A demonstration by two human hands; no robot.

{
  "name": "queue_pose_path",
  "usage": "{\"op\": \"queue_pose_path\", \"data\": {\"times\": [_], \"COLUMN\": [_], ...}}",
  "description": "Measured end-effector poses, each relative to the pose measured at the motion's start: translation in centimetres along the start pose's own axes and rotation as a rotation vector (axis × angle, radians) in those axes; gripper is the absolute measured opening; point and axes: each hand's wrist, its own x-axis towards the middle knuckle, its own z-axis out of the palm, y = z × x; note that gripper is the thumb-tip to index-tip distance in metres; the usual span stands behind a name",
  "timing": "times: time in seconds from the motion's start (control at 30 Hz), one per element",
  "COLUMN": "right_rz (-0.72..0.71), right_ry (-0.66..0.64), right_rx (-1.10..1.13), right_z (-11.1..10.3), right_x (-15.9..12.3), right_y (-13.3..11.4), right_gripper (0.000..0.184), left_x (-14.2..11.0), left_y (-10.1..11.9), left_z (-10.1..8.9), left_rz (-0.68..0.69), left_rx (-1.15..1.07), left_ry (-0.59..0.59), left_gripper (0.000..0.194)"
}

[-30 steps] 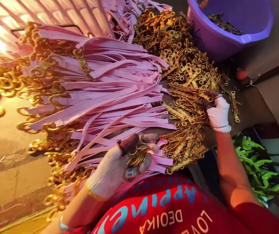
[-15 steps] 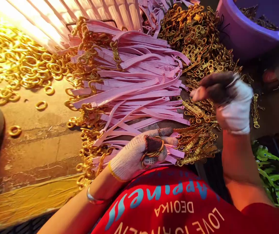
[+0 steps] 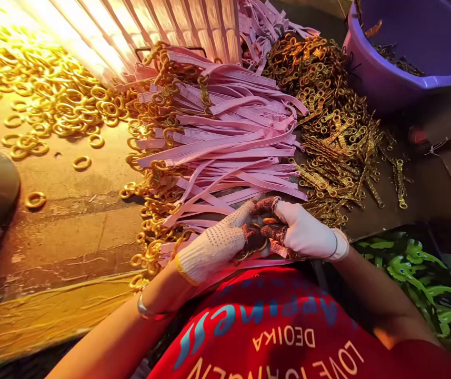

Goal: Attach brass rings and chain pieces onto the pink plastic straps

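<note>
My left hand [image 3: 217, 245], in a dotted cotton glove with dark fingertips, is closed around several gold rings [image 3: 244, 256] close to my red shirt. My right hand [image 3: 306, 229], in a white glove with dark, worn fingers, meets it fingertip to fingertip. A bit of gold [image 3: 269, 220] shows between the two hands; the fingers cover most of what my right hand pinches. Under and beyond both hands lie rows of pink straps [image 3: 225, 145], many with gold rings at their left ends [image 3: 152, 252].
Loose gold rings [image 3: 67, 113] spread over the board at left. A heap of gold braided links [image 3: 336, 131] lies at right, below a purple basin [image 3: 379, 73]. A ribbed translucent container [image 3: 193, 31] stands at the back. Green pieces [image 3: 414, 273] are at lower right.
My right hand has come down and left from over the heap of gold links to meet my left hand. My left fingers have curled inward. The view has shifted slightly.
</note>
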Motion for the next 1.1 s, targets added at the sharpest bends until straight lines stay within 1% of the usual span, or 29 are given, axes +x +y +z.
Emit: {"op": "queue_pose_path", "data": {"times": [0.07,0.1,0.13,0.2,0.23,0.3,0.37,0.4,0.5,0.63,0.7,0.8,0.83,0.9,1.0,1.1], "right_rz": [-0.021,-0.04,-0.054,-0.046,-0.031,-0.018,-0.042,-0.057,-0.062,-0.044,-0.069,-0.172,-0.208,-0.252,-0.249,-0.248], "right_ry": [0.047,0.081,0.114,0.14,0.125,0.053,-0.001,-0.005,0.023,0.079,0.083,0.077,0.095,0.171,0.271,0.292], "right_rx": [0.078,0.092,0.086,0.035,0.011,0.002,0.016,0.021,0.031,0.04,-0.017,-0.235,-0.32,-0.443,-0.493,-0.567], "right_z": [0.1,0.0,-0.2,-0.8,-1.0,-1.2,-1.0,-0.8,-0.1,0.5,0.4,-0.3,-0.6,-1.1,-1.3,-0.5], "right_x": [0.1,0.1,0.1,0.1,0.0,-0.1,-0.1,-0.1,0.0,0.0,-0.2,-1.0,-1.3,-1.9,-2.5,-2.5], "right_y": [-0.1,-0.3,-0.5,-1.1,-1.4,-1.8,-2.0,-2.0,-1.7,-1.2,-1.3,-1.5,-1.5,-1.3,-0.5,0.3], "right_gripper": [0.033,0.032,0.031,0.028,0.026,0.024,0.027,0.029,0.031,0.037,0.035,0.031,0.03,0.029,0.027,0.029], "left_x": [-0.5,-0.7,-0.9,-1.1,-1.2,-1.1,-0.8,-0.7,-0.2,0.0,-0.1,-0.4,-0.5,-0.6,-0.6,-0.6], "left_y": [0.1,0.2,0.3,0.5,0.5,0.3,-0.2,-0.5,-1.5,-1.9,-1.8,-1.5,-1.4,-1.4,-1.3,-1.3], "left_z": [-0.3,-0.4,-0.6,-0.9,-1.1,-1.4,-1.6,-1.6,-1.4,-1.1,-1.0,-1.3,-1.4,-1.6,-1.5,-1.1], "left_rz": [-0.05,-0.068,-0.076,-0.059,-0.039,-0.003,0.021,0.027,0.039,0.107,0.111,0.088,0.084,0.093,0.069,0.054], "left_rx": [-0.014,-0.015,-0.007,0.052,0.103,0.229,0.319,0.329,0.276,0.188,0.176,0.184,0.194,0.213,0.252,0.297], "left_ry": [-0.08,-0.1,-0.094,-0.04,-0.006,0.032,0.02,-0.004,-0.085,-0.068,-0.069,-0.053,-0.036,0.0,0.072,0.11], "left_gripper": [0.051,0.046,0.042,0.034,0.03,0.021,0.021,0.023,0.025,0.025,0.025,0.025,0.027,0.032,0.036,0.037]}}
